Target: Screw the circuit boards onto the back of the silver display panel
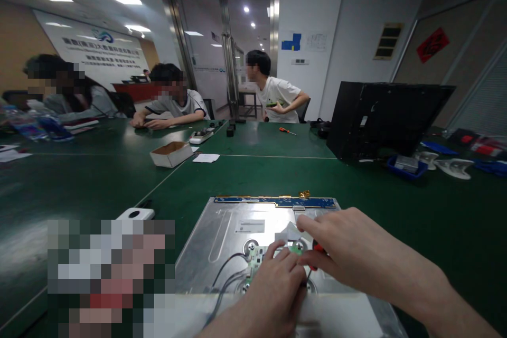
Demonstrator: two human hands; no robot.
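A flat metal panel (222,227), with a blue circuit strip (277,202) along its far edge, lies on the green table in front of me. Near the panel's middle sits a small green circuit board (255,257), partly covered by my hands. My left hand (279,277) rests on this board with bent fingers; its thumb is hidden. From the right, my right hand (336,240) grips a red-handled screwdriver (316,256), its thin shaft slanting down beside my left fingers. Where the tip meets the board cannot be seen. Dark cables (227,282) run off the board's left side.
A white cardboard box (171,155), a paper slip (206,158) and an orange screwdriver (287,131) lie farther off. A black monitor-like housing (380,121) and a blue tray (407,166) stand right. A white device (137,214) lies left. Several people sit beyond.
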